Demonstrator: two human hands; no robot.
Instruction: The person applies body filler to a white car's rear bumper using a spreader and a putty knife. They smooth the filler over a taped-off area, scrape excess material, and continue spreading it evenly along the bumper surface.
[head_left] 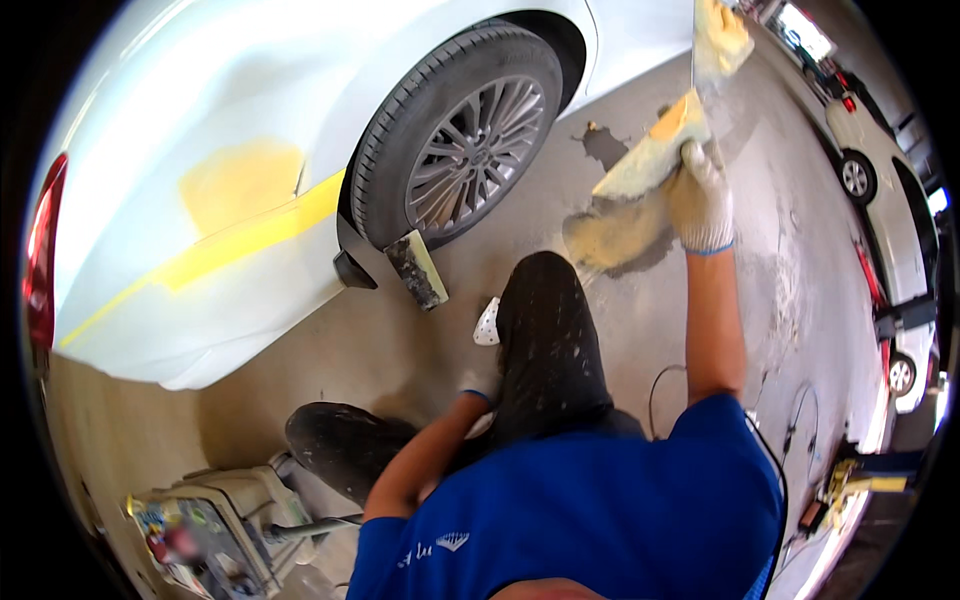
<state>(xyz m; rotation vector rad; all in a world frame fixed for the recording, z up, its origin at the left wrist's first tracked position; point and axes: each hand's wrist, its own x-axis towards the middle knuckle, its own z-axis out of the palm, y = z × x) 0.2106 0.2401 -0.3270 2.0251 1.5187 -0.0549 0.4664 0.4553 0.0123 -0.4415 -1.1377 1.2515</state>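
My right hand point(705, 205), in a white knit glove, grips a pale oblong block point(640, 160) with yellow-orange material on it. Just above it is a thin plate point(722, 40) bearing more yellow material, partly cut off. My gloved left hand point(473, 380) is low beside my thigh, blurred and partly hidden, its fingers unclear. On the white car's body point(120, 290) are a yellow patch point(240, 180) and a long yellow strip point(250, 227). A dark-and-pale block point(415, 268) leans at the tyre point(372, 170). A white perforated sheet point(488, 322) lies by my knee.
A wheeled stool or cart point(235, 520) with items stands behind me at lower left. Cables point(800, 420) cross the grey floor at right. A second white car point(895, 230) and some equipment point(850, 480) are along the right side. A dusty yellowish patch point(610, 235) marks the floor.
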